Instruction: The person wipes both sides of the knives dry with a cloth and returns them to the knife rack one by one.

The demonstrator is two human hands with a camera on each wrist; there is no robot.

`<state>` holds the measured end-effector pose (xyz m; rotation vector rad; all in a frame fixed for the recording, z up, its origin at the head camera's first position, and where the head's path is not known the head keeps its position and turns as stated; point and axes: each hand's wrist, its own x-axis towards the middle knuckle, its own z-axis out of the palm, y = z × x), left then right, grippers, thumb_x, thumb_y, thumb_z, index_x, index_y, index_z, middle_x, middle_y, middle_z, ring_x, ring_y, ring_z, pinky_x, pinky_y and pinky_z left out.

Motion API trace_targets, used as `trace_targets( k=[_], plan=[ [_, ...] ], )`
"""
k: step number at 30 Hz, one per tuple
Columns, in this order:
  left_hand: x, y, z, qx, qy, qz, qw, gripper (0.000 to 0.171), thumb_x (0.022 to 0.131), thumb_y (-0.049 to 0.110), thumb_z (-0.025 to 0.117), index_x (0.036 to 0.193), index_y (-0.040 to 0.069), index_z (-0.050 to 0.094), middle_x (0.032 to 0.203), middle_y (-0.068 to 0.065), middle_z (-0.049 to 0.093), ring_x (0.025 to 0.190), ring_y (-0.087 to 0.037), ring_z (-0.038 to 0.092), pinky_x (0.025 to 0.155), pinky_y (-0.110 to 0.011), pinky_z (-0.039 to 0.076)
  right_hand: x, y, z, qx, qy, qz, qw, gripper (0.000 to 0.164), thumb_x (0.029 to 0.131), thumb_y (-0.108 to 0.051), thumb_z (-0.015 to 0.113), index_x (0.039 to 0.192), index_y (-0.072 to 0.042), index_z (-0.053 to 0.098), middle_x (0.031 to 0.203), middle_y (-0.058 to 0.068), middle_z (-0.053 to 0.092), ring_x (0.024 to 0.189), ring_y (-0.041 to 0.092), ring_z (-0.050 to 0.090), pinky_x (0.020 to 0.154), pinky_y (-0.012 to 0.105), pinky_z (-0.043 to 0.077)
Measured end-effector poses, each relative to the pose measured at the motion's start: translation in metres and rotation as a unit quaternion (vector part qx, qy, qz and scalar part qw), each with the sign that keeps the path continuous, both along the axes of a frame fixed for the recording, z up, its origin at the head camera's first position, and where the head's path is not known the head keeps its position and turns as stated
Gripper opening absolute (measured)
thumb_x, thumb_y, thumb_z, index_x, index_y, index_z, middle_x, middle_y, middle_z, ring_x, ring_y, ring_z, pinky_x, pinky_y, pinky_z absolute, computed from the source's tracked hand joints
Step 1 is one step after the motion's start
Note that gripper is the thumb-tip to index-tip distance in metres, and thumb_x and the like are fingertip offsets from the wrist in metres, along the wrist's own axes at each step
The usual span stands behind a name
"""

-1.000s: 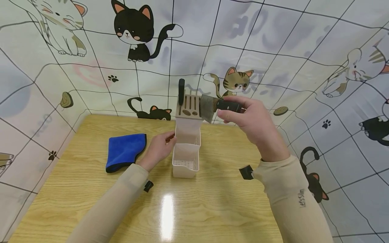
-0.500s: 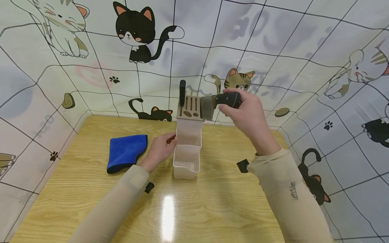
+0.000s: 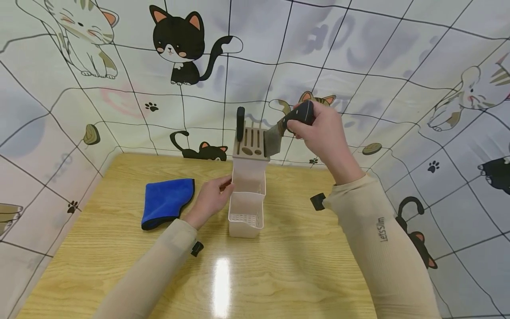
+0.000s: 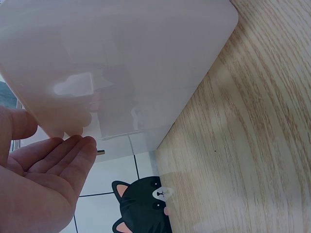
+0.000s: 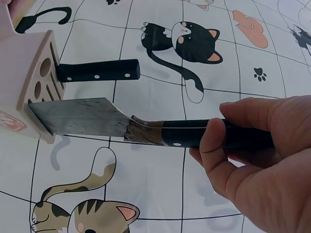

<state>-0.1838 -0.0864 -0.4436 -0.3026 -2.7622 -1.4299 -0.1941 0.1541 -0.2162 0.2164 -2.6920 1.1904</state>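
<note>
My right hand [image 3: 322, 133] grips a cleaver [image 5: 209, 133] by its black handle, thumb against the fingers. The far end of its broad metal blade [image 5: 80, 116] sits in the end slot of a pale plastic knife holder [image 3: 249, 164]; the rest of the blade shows outside. In the head view the handle tilts up to the right. A second knife [image 5: 99, 70] stands in the holder's opposite end slot, only its black handle showing. With fairly straight fingers, my left hand [image 4: 53, 174] touches the holder's left side wall, the thumb close to its edge.
A folded blue cloth [image 3: 167, 201] with a black border lies left of my left hand on the wooden table [image 3: 303, 266]. Two open compartments step down at the holder's front. Behind the table hangs a wall covering [image 3: 255, 57] printed with cats.
My right hand has shifted up and left, tipping the cleaver's handle from nearly level to steeply raised. The blade stays at the end slot. My left hand keeps its place on the holder.
</note>
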Motion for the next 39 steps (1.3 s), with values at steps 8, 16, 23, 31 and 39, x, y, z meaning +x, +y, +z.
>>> trace_targets(
  k=[8, 16, 23, 31, 39],
  plan=[
    [0.002, 0.001, 0.001, 0.006, 0.004, 0.000, 1.0000, 0.044, 0.105, 0.019, 0.060, 0.146, 0.003, 0.058, 0.133, -0.019, 0.069, 0.119, -0.036, 0.068, 0.099, -0.048, 0.057, -0.015, -0.001, 0.001, 0.003, 0.009, -0.011, 1.000, 0.018, 0.098, -0.018, 0.069, 0.112, -0.005, 0.069, 0.080, 0.003, 0.070, 0.066, 0.007, 0.064, 0.062, 0.025, 0.048],
    [0.002, 0.002, 0.000, 0.013, -0.002, 0.003, 0.9999, 0.044, 0.104, 0.018, 0.062, 0.146, 0.004, 0.058, 0.133, -0.018, 0.069, 0.121, -0.034, 0.067, 0.101, -0.047, 0.056, -0.031, -0.005, -0.002, 0.019, 0.032, -0.009, 0.999, 0.015, 0.100, -0.022, 0.069, 0.103, -0.007, 0.066, 0.081, 0.008, 0.071, 0.069, 0.014, 0.065, 0.062, 0.026, 0.047],
    [0.002, 0.003, -0.002, 0.026, -0.016, 0.007, 0.9995, 0.044, 0.104, 0.019, 0.062, 0.145, 0.004, 0.059, 0.133, -0.018, 0.069, 0.122, -0.033, 0.067, 0.102, -0.046, 0.055, -0.044, -0.007, -0.003, 0.035, 0.041, -0.003, 0.999, 0.016, 0.101, -0.024, 0.067, 0.102, -0.008, 0.068, 0.077, 0.006, 0.070, 0.067, 0.012, 0.060, 0.064, 0.031, 0.040],
    [0.002, 0.003, -0.001, 0.025, -0.013, 0.011, 0.9995, 0.044, 0.104, 0.019, 0.063, 0.145, 0.004, 0.059, 0.132, -0.018, 0.069, 0.120, -0.034, 0.068, 0.101, -0.047, 0.056, -0.057, -0.008, -0.006, 0.064, 0.062, -0.002, 0.996, 0.019, 0.102, -0.026, 0.068, 0.098, -0.007, 0.066, 0.085, 0.009, 0.067, 0.076, 0.018, 0.054, 0.069, 0.033, 0.038],
    [0.002, 0.001, 0.000, 0.020, -0.009, 0.011, 0.9997, 0.045, 0.104, 0.019, 0.063, 0.146, 0.004, 0.059, 0.132, -0.017, 0.069, 0.120, -0.034, 0.068, 0.100, -0.048, 0.056, -0.065, -0.011, -0.006, 0.075, 0.048, -0.010, 0.996, 0.023, 0.103, -0.030, 0.066, 0.102, -0.007, 0.066, 0.089, 0.006, 0.064, 0.083, 0.023, 0.050, 0.072, 0.035, 0.037]
  ],
)
